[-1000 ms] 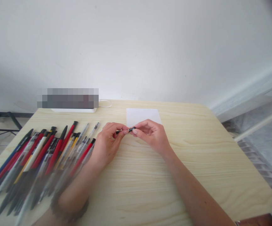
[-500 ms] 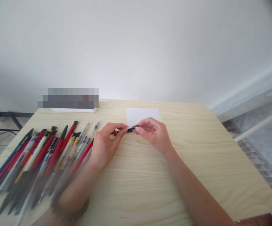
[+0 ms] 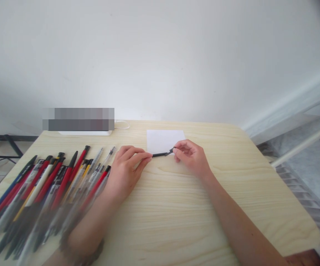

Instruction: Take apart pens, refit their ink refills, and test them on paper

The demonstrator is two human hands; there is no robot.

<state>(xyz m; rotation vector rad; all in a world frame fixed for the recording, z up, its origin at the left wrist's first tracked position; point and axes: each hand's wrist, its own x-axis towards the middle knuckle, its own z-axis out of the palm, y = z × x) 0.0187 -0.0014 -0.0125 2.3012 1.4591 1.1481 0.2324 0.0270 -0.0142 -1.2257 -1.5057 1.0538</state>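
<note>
Near the middle of the table, my left hand (image 3: 128,166) pinches one end of a slim black pen (image 3: 159,154) between thumb and fingertips. The pen lies roughly level, pointing right. My right hand (image 3: 190,155) is closed on a small black piece that looks like a pen cap (image 3: 171,151), with a thin clip-like part reaching towards the pen's right end. Whether the two pieces still touch I cannot tell. A white sheet of paper (image 3: 162,139) lies just behind the pen, partly covered by my right fingers.
Many loose pens (image 3: 46,181), red, black, white and clear, are spread at the left beside my left forearm. A blurred-out object on a white base (image 3: 85,133) stands at the back left with a white cable (image 3: 123,125). The wall rises behind the wooden table (image 3: 160,221).
My right hand has moved to the right, away from my left. More of the black pen now shows between them, and the cap-like piece sits at an angle to it.
</note>
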